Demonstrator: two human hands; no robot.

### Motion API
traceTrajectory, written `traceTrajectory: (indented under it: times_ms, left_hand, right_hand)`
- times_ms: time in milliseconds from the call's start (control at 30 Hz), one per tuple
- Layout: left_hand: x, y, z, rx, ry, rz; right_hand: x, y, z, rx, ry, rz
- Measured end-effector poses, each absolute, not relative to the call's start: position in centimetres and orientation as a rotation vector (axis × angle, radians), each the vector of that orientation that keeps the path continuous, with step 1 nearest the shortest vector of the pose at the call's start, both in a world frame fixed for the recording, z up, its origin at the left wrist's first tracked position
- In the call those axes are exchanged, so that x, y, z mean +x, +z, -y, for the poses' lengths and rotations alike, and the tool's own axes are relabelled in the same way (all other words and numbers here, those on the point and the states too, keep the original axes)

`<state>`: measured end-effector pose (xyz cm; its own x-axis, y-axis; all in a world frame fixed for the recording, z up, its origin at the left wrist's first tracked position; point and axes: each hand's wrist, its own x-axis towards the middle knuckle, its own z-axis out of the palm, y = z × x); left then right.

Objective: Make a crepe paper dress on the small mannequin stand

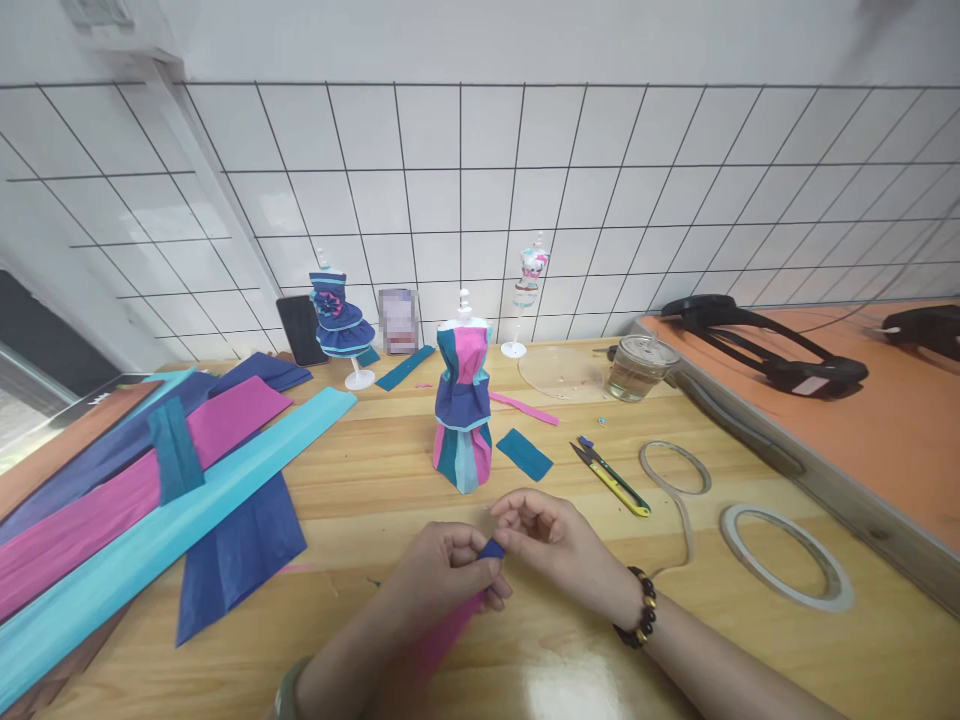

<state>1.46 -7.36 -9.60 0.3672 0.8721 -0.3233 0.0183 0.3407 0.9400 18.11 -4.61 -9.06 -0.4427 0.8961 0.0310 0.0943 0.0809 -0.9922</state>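
Note:
My left hand (446,575) pinches a small dark blue piece (492,549) between thumb and fingers, with a pink strip (448,635) hanging below that hand. The fingertips of my right hand (544,540) are closed at the upper edge of the blue piece; a beaded bracelet is on that wrist. Just beyond both hands stands a small mannequin (463,400) dressed in teal, pink, blue and light blue paper. A teal rectangle (525,454) lies to its right, near yellow-handled snips (611,480).
Coloured paper strips (255,510) cover the left side. Two tape rings (787,557) lie at right, below a glass jar (640,368). Two more mannequins (341,315) stand by the tiled wall, near a phone (302,330). A black headset (765,345) rests on the orange surface.

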Motion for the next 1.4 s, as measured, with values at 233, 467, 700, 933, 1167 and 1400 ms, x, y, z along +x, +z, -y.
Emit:
traceTrajectory:
  times_ms: [233,467,700,933,1167,1400]
  left_hand:
    - [1.7,-9.5,7.4,1.015,0.713,-0.995]
    - [0.9,-10.1,6.6,1.062,0.713,-0.983]
    - [0.4,-10.1,6.0,1.052,0.691,-1.083]
    - [-0.6,-9.0,6.1,1.279,0.530,-1.387]
    - [-2.0,-9.1,6.4,1.629,0.367,-1.579]
    - [0.5,-9.5,7.2,2.286,0.616,-1.484]
  right_hand:
    - [18.8,-9.4,3.9,-0.970,1.367,1.629]
    - [20.2,-8.8,2.5,-1.015,1.296,1.564]
    - [21.3,-9.2,1.4,-1.103,1.206,1.577]
    - [21.2,-10.6,1.5,-1.262,1.112,1.874]
    - [20.8,-10.1,2.6,-1.329,0.909,2.078]
    - [20.6,-9.8,2.7,-1.391,0.787,2.193]
